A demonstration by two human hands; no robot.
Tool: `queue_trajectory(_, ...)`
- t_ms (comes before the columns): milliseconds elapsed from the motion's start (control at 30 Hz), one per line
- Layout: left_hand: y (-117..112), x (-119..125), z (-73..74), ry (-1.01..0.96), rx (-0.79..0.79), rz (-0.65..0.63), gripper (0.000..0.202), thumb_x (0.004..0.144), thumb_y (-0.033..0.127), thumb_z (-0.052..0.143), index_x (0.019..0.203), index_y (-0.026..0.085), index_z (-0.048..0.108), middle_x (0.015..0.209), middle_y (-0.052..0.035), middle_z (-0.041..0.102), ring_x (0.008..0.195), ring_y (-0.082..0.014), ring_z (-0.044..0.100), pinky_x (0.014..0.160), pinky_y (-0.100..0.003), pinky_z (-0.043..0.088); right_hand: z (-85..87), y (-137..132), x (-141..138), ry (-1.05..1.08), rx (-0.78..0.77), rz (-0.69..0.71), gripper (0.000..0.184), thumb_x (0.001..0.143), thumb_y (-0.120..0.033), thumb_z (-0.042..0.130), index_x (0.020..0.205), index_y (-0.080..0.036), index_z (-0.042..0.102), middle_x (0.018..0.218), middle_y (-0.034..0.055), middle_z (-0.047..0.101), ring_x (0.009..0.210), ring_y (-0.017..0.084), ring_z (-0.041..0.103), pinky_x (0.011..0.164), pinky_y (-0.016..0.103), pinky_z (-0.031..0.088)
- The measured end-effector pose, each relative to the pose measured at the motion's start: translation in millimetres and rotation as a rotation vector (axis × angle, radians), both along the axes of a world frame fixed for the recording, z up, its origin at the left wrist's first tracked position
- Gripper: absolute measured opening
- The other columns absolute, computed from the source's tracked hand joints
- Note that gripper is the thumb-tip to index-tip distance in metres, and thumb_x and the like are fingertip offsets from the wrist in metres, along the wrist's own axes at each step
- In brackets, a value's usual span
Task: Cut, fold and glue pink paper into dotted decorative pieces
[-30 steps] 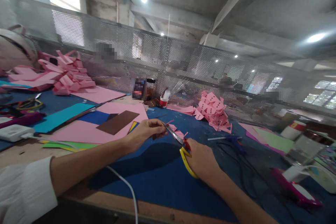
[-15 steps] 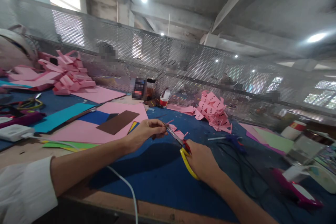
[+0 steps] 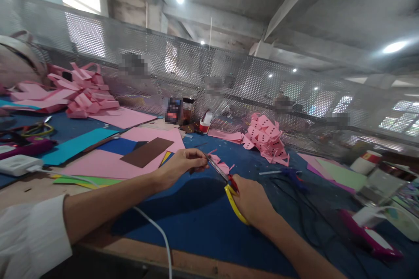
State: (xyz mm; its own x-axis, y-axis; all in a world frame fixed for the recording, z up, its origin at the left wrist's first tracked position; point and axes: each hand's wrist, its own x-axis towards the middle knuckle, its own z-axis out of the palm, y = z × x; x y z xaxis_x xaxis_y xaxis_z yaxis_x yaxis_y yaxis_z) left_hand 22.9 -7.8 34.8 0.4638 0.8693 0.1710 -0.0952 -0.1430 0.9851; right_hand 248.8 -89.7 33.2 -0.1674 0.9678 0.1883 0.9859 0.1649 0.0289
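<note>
Right hand (image 3: 250, 200) grips yellow-handled scissors (image 3: 225, 183), blades nearly closed. Left hand (image 3: 181, 165) pinches a small pink paper piece (image 3: 212, 153) at the blade tips, above the blue table (image 3: 196, 222) near its front edge.

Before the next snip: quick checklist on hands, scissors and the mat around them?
1. Right hand gripping the scissors by the yellow handles: ok.
2. Left hand pinching something small at the blade tips: ok, but what it pinches is too small to tell.
3. Left fingertips out of the blades' path: cannot tell, they sit right at the tips.
4. Blades open or closed: cannot tell, seen nearly edge-on.
5. Blue mat bare under both hands: ok; pink scraps lie just beyond them.
6. White cable away from the blades: ok, it runs under the left forearm.
</note>
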Motion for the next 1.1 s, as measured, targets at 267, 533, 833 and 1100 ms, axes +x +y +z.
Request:
queue_trajectory(267, -1.6, 0.2, 1.7, 0.031, -0.008, 0.023, 0.027, 0.075, 0.040, 0.074, 0.087, 0.016, 0.068, 0.084, -0.0056, 0.073, 0.067, -0.0135, 0.058, 0.057, -0.025, 0.035, 1.2, -0.3, -0.5, 0.000, -0.015, -0.007, 0.014, 0.093, -0.032, 0.052, 0.095, -0.021, 0.059, 0.089, 0.0054, 0.074, 0.081, 0.023, 0.070, 0.061, 0.028, 0.032)
queue_trajectory(533, 0.6, -0.1, -0.8, -0.001, -0.022, -0.004, 0.025, 0.075, 0.038, 0.075, 0.085, 0.016, 0.066, 0.083, -0.0048, 0.073, 0.066, -0.0123, 0.057, 0.058, -0.024, 0.036, 0.0, 0.6, -1.1, -0.016, -0.026, -0.015, 0.014, 0.093, -0.033, 0.052, 0.095, -0.021, 0.059, 0.090, 0.0057, 0.074, 0.082, 0.023, 0.071, 0.062, 0.028, 0.033)
queue_trajectory(833, -1.4, -1.0, -0.1, 0.013, -0.008, -0.001, 0.025, 0.076, 0.040, 0.073, 0.083, 0.017, 0.067, 0.081, -0.0039, 0.071, 0.063, -0.0116, 0.055, 0.057, -0.024, 0.035, -3.7, 3.9, -1.2, 0.001, -0.028, -0.013, 0.013, 0.093, -0.032, 0.052, 0.094, -0.021, 0.059, 0.088, 0.0052, 0.074, 0.081, 0.023, 0.071, 0.060, 0.028, 0.031)
queue_trajectory(1100, -0.5, -2.6, -0.5, -0.009, -0.022, 0.011, 0.027, 0.076, 0.041, 0.075, 0.088, 0.017, 0.068, 0.081, -0.0040, 0.070, 0.064, -0.0117, 0.055, 0.060, -0.025, 0.039, -4.0, 2.5, 2.3, 0.085, 0.063, -0.007, 0.009, 0.092, -0.028, 0.050, 0.098, -0.023, 0.055, 0.095, 0.0022, 0.069, 0.077, 0.021, 0.068, 0.057, 0.029, 0.026)
